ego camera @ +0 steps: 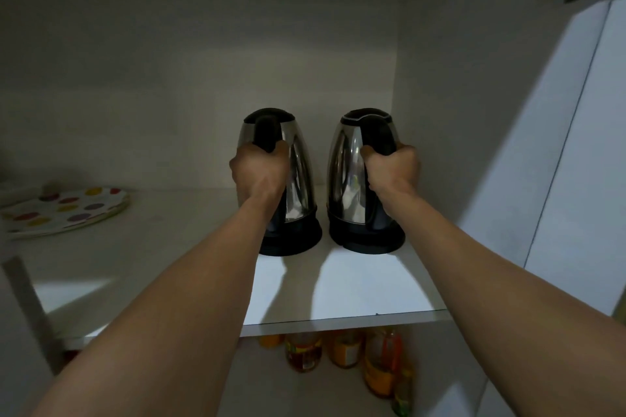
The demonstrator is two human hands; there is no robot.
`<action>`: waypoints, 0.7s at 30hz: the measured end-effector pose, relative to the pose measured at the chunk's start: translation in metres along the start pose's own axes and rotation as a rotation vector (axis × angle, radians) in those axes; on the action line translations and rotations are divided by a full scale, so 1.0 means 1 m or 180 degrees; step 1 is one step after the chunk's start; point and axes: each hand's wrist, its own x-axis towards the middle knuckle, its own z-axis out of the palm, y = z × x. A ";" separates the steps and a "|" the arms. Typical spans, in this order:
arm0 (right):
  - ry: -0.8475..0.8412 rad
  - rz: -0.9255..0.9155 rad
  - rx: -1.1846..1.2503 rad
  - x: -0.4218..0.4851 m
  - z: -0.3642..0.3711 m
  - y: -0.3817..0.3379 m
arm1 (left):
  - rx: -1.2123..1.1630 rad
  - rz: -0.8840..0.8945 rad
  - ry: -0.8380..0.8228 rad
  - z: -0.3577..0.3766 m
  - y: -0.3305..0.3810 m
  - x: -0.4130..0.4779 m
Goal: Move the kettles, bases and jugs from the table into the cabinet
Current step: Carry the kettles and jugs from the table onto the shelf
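Observation:
Two steel kettles with black lids and handles stand side by side on the white cabinet shelf [355,284]. The left kettle [299,176] sits on its black base [298,240]. My left hand [259,171] is shut around its handle. The right kettle [345,173] rests on its own black base [366,242], and my right hand [393,169] grips its handle. Both kettles are upright, with their handles turned toward me. Both forearms reach in over the shelf's front edge.
A stack of polka-dot plates [64,210] lies at the shelf's left. The cabinet's right wall [457,145] is close beside the right kettle. Several bottles [342,349] stand on the shelf below. The open door [582,145] hangs at the right.

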 end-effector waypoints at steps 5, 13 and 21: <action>-0.0056 0.0005 -0.0029 -0.001 -0.004 0.001 | 0.0176 0.0136 0.0040 0.002 0.004 -0.014; -0.0229 -0.0153 -0.0115 -0.016 -0.012 0.003 | 0.0309 0.0333 -0.0030 0.001 0.010 -0.038; -0.0209 -0.0277 -0.0056 -0.015 -0.025 0.012 | 0.0259 0.0143 0.0112 -0.006 0.011 -0.037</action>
